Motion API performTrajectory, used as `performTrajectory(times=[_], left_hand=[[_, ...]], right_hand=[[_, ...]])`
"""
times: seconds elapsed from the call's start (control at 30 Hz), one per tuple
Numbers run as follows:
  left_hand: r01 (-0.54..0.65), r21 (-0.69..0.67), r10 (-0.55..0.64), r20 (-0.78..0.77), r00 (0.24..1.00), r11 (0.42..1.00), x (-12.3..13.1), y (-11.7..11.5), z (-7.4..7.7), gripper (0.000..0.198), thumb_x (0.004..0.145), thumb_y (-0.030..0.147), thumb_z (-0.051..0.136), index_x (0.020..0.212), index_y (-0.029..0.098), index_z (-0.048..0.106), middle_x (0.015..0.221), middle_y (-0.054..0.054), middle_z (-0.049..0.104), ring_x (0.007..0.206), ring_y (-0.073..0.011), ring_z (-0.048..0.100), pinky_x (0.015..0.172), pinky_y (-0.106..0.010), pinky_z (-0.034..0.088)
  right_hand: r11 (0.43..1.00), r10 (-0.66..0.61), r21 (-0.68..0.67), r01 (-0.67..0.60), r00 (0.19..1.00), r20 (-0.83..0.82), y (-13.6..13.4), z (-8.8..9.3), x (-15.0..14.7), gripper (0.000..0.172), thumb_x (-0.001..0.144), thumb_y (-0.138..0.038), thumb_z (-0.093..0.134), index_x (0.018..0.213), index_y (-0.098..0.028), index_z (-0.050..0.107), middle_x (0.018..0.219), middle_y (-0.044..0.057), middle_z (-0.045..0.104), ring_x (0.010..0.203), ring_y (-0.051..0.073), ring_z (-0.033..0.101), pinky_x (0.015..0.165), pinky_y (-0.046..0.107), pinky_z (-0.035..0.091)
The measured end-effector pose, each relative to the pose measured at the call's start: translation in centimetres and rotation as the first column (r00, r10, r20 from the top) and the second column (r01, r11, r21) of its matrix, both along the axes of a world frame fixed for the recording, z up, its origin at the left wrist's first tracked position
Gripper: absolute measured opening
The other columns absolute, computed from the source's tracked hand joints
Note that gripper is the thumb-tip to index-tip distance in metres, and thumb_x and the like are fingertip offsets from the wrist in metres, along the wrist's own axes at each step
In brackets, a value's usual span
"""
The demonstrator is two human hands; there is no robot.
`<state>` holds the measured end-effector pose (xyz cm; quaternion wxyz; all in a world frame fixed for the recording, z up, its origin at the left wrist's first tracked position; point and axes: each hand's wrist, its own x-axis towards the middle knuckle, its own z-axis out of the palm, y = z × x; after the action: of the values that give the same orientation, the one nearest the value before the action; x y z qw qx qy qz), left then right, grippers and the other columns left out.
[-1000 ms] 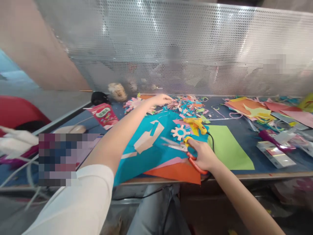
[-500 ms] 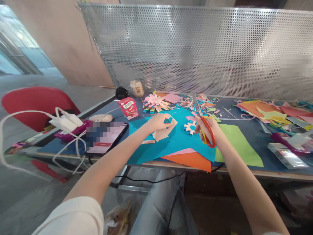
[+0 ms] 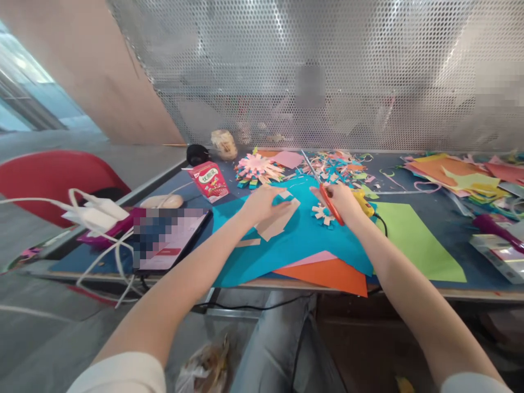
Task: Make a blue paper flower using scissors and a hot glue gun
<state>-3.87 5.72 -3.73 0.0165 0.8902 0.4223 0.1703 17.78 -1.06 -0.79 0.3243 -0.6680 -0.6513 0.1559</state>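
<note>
My left hand (image 3: 264,203) is closed on a pale pink piece of paper (image 3: 278,221), pinching its upper part between thumb and fingers. Beneath it lies a large blue sheet of paper (image 3: 305,243), with a narrow pale strip (image 3: 248,243) near its left side. My right hand (image 3: 341,201) grips orange-handled scissors (image 3: 331,204), their blades pointing away and to the left, clear of the pink paper. A small pale paper flower (image 3: 323,215) with cut petals rests on the blue sheet below the scissors. Just right of that hand sits a yellow glue gun (image 3: 364,203), partly hidden.
A layered paper flower (image 3: 258,167) and paper scraps (image 3: 338,166) lie at the back, before a perforated metal panel (image 3: 245,65). A red carton (image 3: 210,182), a phone (image 3: 172,240) and white cables (image 3: 118,251) are left. Green paper (image 3: 413,240) lies right.
My right hand has turned the scissors so that their blades lean further left, and the glue gun beside it shows more. The left hand keeps the pink paper. The camera view has shifted slightly.
</note>
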Motion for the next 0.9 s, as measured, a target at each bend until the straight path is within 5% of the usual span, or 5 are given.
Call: performTrajectory(times=[0.27, 0.43, 0.57, 0.67, 0.9], left_hand=[[0.060, 0.047, -0.050, -0.194, 0.980, 0.997, 2.3, -1.1, 0.2, 0.032, 0.088, 0.031, 0.044, 0.110, 0.016, 0.061, 0.094, -0.012, 0.067, 0.087, -0.0230, 0.061, 0.073, -0.029, 0.043], [0.119, -0.028, -0.110, 0.215, 0.970, 0.993, 2.2, -0.8, -0.6, 0.025, 0.083, 0.026, 0.051, 0.102, 0.016, 0.064, 0.091, -0.010, 0.070, 0.087, -0.0212, 0.064, 0.080, -0.030, 0.045], [0.152, -0.164, 0.044, 0.806, 0.590, 0.975, 1.7, -0.1, -0.6, 0.033, 0.072, 0.029, 0.066, 0.102, 0.016, 0.061, 0.091, -0.007, 0.071, 0.083, -0.0182, 0.065, 0.077, -0.029, 0.049], [0.169, -0.261, 0.192, 0.921, 0.339, 0.950, 1.3, 0.2, -0.2, 0.035, 0.063, 0.034, 0.073, 0.090, 0.015, 0.065, 0.084, -0.006, 0.071, 0.075, -0.0162, 0.064, 0.067, -0.026, 0.049], [0.193, -0.368, 0.330, 0.922, 0.202, 0.910, 1.1, 0.2, 0.2, 0.031, 0.055, 0.035, 0.077, 0.075, 0.015, 0.064, 0.063, 0.001, 0.061, 0.054, -0.0082, 0.051, 0.050, -0.021, 0.039]], right_hand=[[0.996, -0.034, 0.085, 0.015, 0.975, 0.219, 0.0, -0.5, -0.3, 0.048, 0.077, -0.063, 0.046, 0.053, -0.021, 0.042, 0.053, 0.000, 0.047, 0.048, 0.012, 0.043, 0.049, 0.024, 0.029], [0.997, -0.018, 0.071, 0.006, 0.986, 0.167, -0.5, -0.3, -0.6, 0.046, 0.076, -0.062, 0.048, 0.055, -0.021, 0.045, 0.051, -0.001, 0.048, 0.048, 0.012, 0.043, 0.048, 0.024, 0.028], [0.999, 0.010, 0.044, -0.013, 0.996, 0.086, -1.1, 0.3, -0.8, 0.043, 0.076, -0.060, 0.048, 0.059, -0.021, 0.043, 0.052, -0.001, 0.047, 0.050, 0.012, 0.045, 0.050, 0.024, 0.029], [0.998, 0.038, 0.055, -0.039, 0.999, 0.009, -1.3, 0.4, -1.0, 0.041, 0.075, -0.060, 0.048, 0.063, -0.021, 0.041, 0.054, -0.002, 0.047, 0.050, 0.012, 0.045, 0.051, 0.024, 0.031], [0.987, 0.098, 0.127, -0.096, 0.995, -0.015, -1.2, -0.2, -1.2, 0.041, 0.073, -0.058, 0.051, 0.063, -0.022, 0.034, 0.057, -0.003, 0.041, 0.052, 0.011, 0.040, 0.051, 0.025, 0.031]])
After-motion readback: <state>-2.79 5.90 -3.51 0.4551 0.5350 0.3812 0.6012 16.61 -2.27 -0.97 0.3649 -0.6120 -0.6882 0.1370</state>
